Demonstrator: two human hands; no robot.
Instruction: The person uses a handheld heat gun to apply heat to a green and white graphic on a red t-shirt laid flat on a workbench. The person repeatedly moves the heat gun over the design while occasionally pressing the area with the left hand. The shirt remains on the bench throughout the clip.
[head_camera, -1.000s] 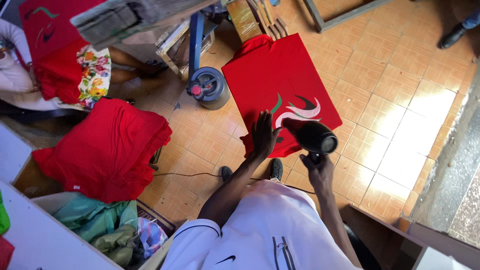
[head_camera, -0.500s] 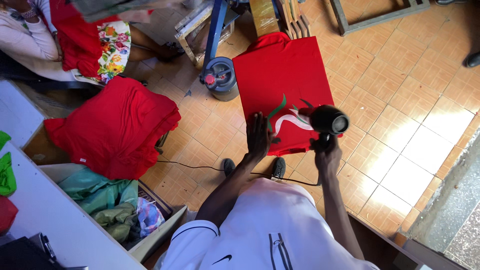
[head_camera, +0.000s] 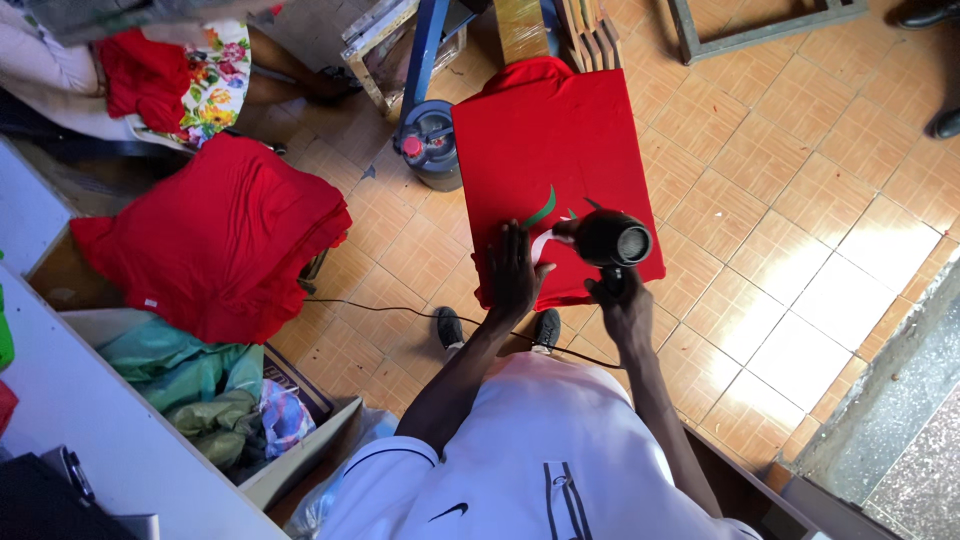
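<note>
Here the person stands over a red shirt (head_camera: 555, 150) spread flat on a board, seen from above. The left hand (head_camera: 517, 272) lies palm down on the near part of the shirt with its fingers spread, pressing the cloth flat and gripping nothing. The right hand (head_camera: 622, 305) is closed around the handle of a black hair dryer (head_camera: 612, 240), which hangs just above the shirt, its round end turned up toward the camera. Beneath and beside the dryer, a green and white print (head_camera: 545, 212) shows on the red cloth, partly hidden by the dryer and the left hand. A thin black cord (head_camera: 400, 312) runs across the tiled floor (head_camera: 800, 200) from the left toward the person's feet.

Just left of the shirt's far part a small grey can with a red cap (head_camera: 430, 145) stands on the floor. Farther left a pile of red shirts (head_camera: 225, 235) rests on a stand, well apart from the hands. At the near left a box holds green cloth (head_camera: 180, 370). At the far left another person sits with red cloth on a flowered lap (head_camera: 215, 85).
</note>
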